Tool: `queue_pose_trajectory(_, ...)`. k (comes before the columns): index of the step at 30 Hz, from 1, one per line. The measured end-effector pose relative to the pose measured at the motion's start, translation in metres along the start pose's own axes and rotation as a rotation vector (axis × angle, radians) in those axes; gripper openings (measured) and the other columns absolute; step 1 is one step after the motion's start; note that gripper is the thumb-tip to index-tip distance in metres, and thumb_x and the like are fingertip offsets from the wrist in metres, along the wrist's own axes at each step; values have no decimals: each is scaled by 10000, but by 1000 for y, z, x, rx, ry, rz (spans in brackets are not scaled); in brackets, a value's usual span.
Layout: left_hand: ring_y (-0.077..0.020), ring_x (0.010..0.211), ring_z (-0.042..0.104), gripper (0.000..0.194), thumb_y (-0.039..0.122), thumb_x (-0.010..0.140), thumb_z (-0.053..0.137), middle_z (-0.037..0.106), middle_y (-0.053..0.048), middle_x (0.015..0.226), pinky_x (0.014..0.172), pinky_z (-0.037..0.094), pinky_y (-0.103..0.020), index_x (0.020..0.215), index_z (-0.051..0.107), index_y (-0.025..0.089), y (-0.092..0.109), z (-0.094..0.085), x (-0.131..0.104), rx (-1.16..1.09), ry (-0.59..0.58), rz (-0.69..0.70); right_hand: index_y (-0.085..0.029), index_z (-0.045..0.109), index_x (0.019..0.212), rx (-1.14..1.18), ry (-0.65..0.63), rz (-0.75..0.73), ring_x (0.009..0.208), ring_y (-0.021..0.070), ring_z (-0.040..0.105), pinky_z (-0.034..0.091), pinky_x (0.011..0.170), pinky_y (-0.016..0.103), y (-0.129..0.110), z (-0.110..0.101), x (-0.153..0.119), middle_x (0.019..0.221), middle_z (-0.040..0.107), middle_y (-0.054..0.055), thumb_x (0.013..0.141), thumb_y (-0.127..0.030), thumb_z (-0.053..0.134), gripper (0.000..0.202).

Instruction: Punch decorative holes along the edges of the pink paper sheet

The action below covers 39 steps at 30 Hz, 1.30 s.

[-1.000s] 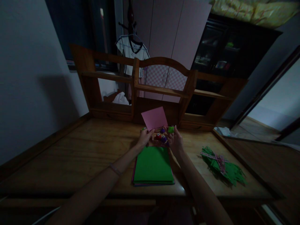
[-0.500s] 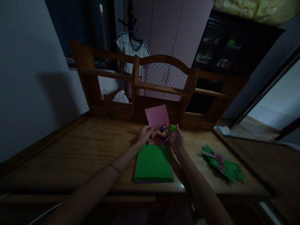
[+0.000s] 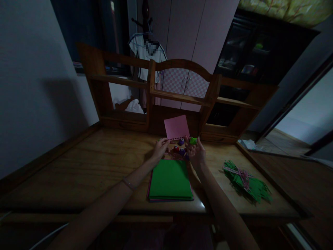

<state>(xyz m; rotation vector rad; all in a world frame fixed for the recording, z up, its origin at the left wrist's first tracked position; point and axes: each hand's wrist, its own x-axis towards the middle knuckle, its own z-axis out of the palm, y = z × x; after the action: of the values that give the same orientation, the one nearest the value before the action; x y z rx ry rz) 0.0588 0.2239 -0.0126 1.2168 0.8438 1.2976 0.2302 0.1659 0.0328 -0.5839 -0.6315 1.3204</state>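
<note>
A pink paper sheet [image 3: 177, 126] stands tilted up at the back of the desk, with a row of small holes along its lower edge. My left hand [image 3: 160, 148] pinches its lower left corner. At the lower right corner, my right hand [image 3: 196, 152] grips a small green paper punch [image 3: 193, 141] between thumb and fingers. Below the sheet lie a red punch [image 3: 176, 149] and several purple punches [image 3: 181, 151], partly hidden by my hands. Nearer to me rests a stack of coloured sheets with a green sheet [image 3: 170, 180] on top.
Green and pink paper strips [image 3: 247, 182] lie in a pile on the right of the wooden desk [image 3: 109, 163]. A wooden shelf unit [image 3: 179, 98] rises along the desk's back edge. A white crumpled item [image 3: 248, 144] lies beyond the right rim.
The pink sheet, both hands and the green punch have shifted slightly to the right and up. My grips look the same.
</note>
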Motion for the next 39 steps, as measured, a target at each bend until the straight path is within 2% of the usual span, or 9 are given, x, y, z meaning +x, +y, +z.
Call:
queue_pose_trajectory(5,-72,442,517,349,432,759,637,668,-28,762,400,390,-174,976,616,160,0,1,1,-9,21,-7,-212,643,889,8,0,8,1107,177,619,555,798,253,-1,-1,0,1095,697,43,868,-423,567,225)
queue_pose_trajectory(10,-58,454,507,321,416,763,636,687,-57,940,401,396,-182,964,626,166,1,0,0,-22,18,10,-221,636,903,31,-1,-8,1106,180,620,562,792,261,-2,-1,0,1071,704,41,854,-412,592,202)
queue_pose_trajectory(13,-60,456,501,304,401,774,628,689,-62,931,407,402,-187,958,628,159,2,1,-1,-16,27,7,-221,634,921,24,-6,-16,1116,180,614,555,806,258,-3,-1,-1,1097,695,44,860,-419,582,214)
queue_pose_trajectory(20,-85,447,507,335,423,762,627,613,0,644,409,385,-183,960,628,154,9,2,-3,-42,77,-13,-213,634,953,55,-40,-35,1133,181,603,546,803,242,-3,-3,0,1150,673,42,865,-399,583,212)
queue_pose_trajectory(24,-91,432,499,370,463,750,629,569,20,573,401,379,-183,960,631,158,10,2,-5,-36,74,-13,-205,637,942,68,-33,-13,1132,185,604,547,798,241,-2,-4,1,1141,676,45,865,-399,583,216)
queue_pose_trajectory(30,-80,428,478,399,511,712,666,565,21,586,388,382,-178,884,620,153,6,2,-2,-26,48,7,-197,639,942,85,-33,-7,1122,190,610,549,808,248,-1,-6,2,1124,684,44,867,-388,587,211)
queue_pose_trajectory(39,-79,443,503,360,495,712,652,595,13,660,385,385,-178,852,619,164,5,2,-1,-12,78,16,-194,638,917,95,-32,8,1084,189,633,564,766,239,0,-7,3,1095,695,56,878,-381,574,201)
